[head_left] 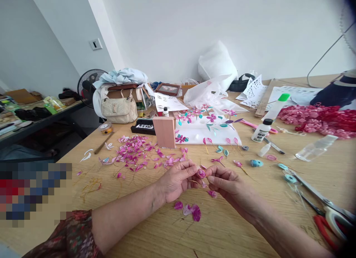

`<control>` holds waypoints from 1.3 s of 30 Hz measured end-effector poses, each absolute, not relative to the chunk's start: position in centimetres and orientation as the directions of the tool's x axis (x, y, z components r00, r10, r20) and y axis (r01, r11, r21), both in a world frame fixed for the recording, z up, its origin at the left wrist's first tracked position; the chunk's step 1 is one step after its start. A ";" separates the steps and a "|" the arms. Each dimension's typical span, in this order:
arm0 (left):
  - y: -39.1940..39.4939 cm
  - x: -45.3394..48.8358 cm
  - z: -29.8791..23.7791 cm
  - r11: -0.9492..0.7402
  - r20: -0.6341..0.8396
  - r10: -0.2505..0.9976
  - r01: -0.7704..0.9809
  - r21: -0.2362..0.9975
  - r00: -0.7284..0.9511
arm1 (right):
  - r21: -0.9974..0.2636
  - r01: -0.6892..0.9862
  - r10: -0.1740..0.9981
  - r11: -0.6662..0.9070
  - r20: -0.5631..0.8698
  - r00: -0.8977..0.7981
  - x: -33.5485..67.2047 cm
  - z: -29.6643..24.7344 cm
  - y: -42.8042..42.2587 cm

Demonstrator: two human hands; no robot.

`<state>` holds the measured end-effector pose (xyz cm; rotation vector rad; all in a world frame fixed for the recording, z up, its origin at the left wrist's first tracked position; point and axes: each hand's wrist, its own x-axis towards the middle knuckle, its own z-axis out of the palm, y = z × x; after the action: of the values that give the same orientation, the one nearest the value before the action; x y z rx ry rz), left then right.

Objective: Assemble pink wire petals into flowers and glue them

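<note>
Wooden table (228, 228) fills the near area. Far right: heap of pink and red flowers (317, 119). Mid-table, far: white sheet (194, 130), pink flowers and teal leaves on it. Far left: beige handbag (118, 111), metal letter monogram on flap, too small to confirm. Near right: big scissors (329, 203). Left hand (178, 180) and right hand (228, 180) are near center, thumb and index of each pinched narrow on the same small pink flower piece. Wooden block (164, 132) stands upright beyond them. Left of block: black case (136, 129), bold white lettering, not legible from here. Right: white bottle (261, 132), black cap, printed label, text too fine to read. Loose pink petals (136, 148) scattered left of the hands. Flower piece (201, 173) itself: between both sets of fingertips, just above the table.
</note>
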<state>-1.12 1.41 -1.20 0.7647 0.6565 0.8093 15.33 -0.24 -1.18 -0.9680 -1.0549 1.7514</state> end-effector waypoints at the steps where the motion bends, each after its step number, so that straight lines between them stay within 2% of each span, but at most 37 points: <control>1: 1.4 -1.1 -1.3 0.461 -0.228 0.824 -0.381 0.801 0.518 | -0.921 -0.269 0.923 -0.283 -0.185 -0.338 15.3 -1.2 -0.2; 8: 1.5 -1.0 -1.6 0.450 -0.259 0.846 -0.366 0.815 0.466 | -0.921 -0.266 0.917 -0.283 -0.179 -0.358 15.2 -1.5 -0.3; 24: 1.7 -1.1 -1.7 0.442 -0.197 0.838 -0.422 0.792 0.509 | -0.881 -0.331 0.913 -0.339 -0.223 -0.342 15.6 -1.3 -0.2; 32: 1.7 -1.2 -1.2 0.417 -0.231 0.840 -0.311 0.854 0.491 | -0.860 -0.367 0.913 -0.354 -0.233 -0.335 15.7 -1.6 0.0; 39: 1.9 -1.3 -1.4 0.406 -0.220 0.842 -0.311 0.859 0.492 | -0.857 -0.366 0.908 -0.362 -0.236 -0.345 15.7 -1.7 0.1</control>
<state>-1.30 1.86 -1.36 0.8567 0.7299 0.8150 15.69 0.08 -1.66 -0.9314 -0.9034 1.8326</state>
